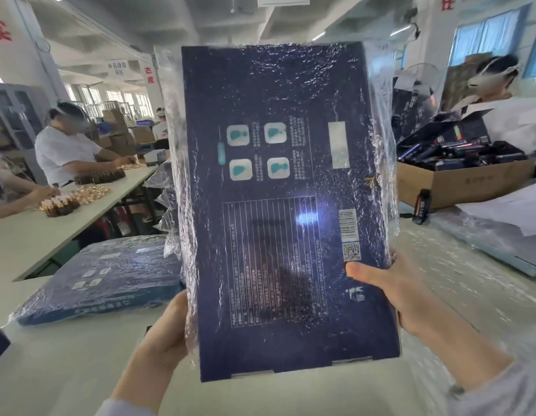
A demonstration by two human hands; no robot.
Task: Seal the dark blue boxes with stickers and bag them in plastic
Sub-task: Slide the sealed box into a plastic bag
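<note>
head view: both arms reach up and forward from the bottom edge, and the two hands hold one dark blue box [278, 205] upright in the air, in front of the camera and above the pale table [65, 370]. the box has its printed side facing us, with four little pictures, a grid of lines and a square code. it sits inside a crinkly plastic bag [380, 139] that wraps its top and sides; the low end of the box sticks out of it.

the left hand [167, 328] is at the low left edge. its palm and thumb press on the side of the bag, and its fingers go round behind the box (they are hidden there). the right hand [392, 292] is at the low right edge. its thumb [361, 271] lies flat on the front, just under the square code, and its fingers curl round the back, so it grips the box.

on the table to the left lies another blue box [101, 277] in plastic, flat. to the right are a brown cardboard box [458, 184] full of dark things and a small dark bottle [422, 207] just beside it.
</note>
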